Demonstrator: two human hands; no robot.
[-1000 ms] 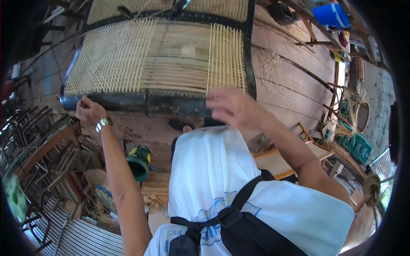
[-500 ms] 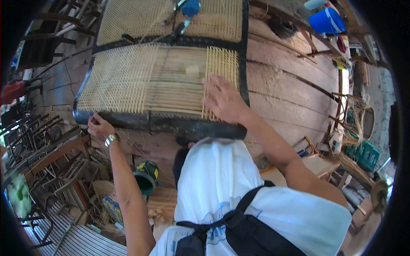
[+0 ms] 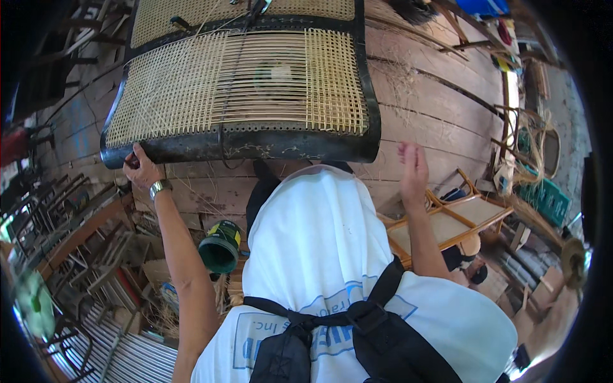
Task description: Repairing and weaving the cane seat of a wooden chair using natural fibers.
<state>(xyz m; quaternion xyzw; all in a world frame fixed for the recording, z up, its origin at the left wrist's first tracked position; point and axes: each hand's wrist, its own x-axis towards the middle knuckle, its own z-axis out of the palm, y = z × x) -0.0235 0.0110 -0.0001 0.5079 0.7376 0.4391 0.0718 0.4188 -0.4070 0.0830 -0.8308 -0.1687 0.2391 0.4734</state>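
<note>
A black wooden furniture frame (image 3: 191,150) stretches in front of me, its near rail rounded, with small holes along the edge and a painted flower pattern. Pale cane weaving (image 3: 172,83) fills its left part and a narrower right band, while mostly crosswise strands (image 3: 265,105) span the middle. My left hand (image 3: 142,169) is closed around the near left corner of the frame, thumb on the rail; part of its fingers is hidden. Off the frame to the right, my right hand (image 3: 414,167) is raised with loosely bent fingers and nothing visible in it.
A dark cord (image 3: 221,121) crosses the frame. At its far side lies a metal tool (image 3: 258,9). A green bucket (image 3: 220,249) stands by my left forearm, a wooden-framed panel (image 3: 447,226) beyond my right arm. Chair frames (image 3: 76,223) crowd the left; a green crate (image 3: 549,201) stands right.
My right hand has left the right cane band and moved off the frame, to the right. The frame appears higher in view, its near rail turned more toward me. My left hand keeps its corner.
</note>
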